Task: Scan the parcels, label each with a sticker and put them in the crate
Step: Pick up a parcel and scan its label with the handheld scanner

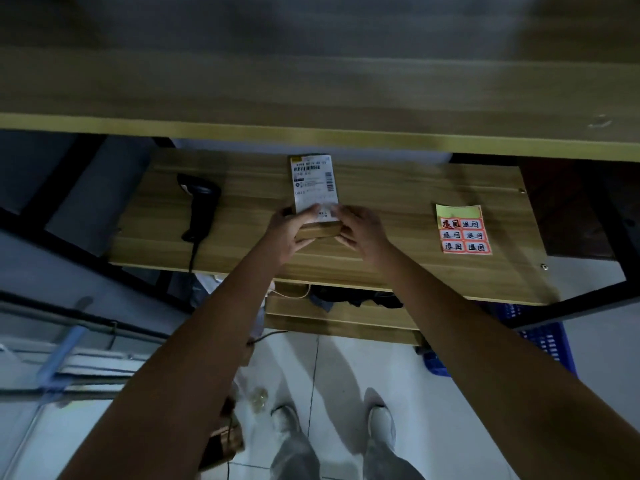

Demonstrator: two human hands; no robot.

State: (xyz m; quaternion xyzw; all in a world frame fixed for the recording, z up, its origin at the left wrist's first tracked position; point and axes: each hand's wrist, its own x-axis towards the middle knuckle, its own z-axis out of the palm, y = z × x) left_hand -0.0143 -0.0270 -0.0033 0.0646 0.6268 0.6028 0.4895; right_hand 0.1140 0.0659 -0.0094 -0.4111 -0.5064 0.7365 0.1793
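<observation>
Left on the shelf (381, 271): one scanner (199, 206), lying flat w/ cord trailing off the front edge, untouched. Centre: one parcel (317, 194), label up, near end gripped by both hands. Our left hand (289, 232) curls round its near-left corner; right hand (360, 230) pinches the near-right corner. To do this well, we'd judge: keep the barcode facing up and unobstructed, free one hand for the scanner. Right: one sticker sheet (464, 230), six red stickers left on it. One blue crate (547, 341) below, far right, partly hidden.
</observation>
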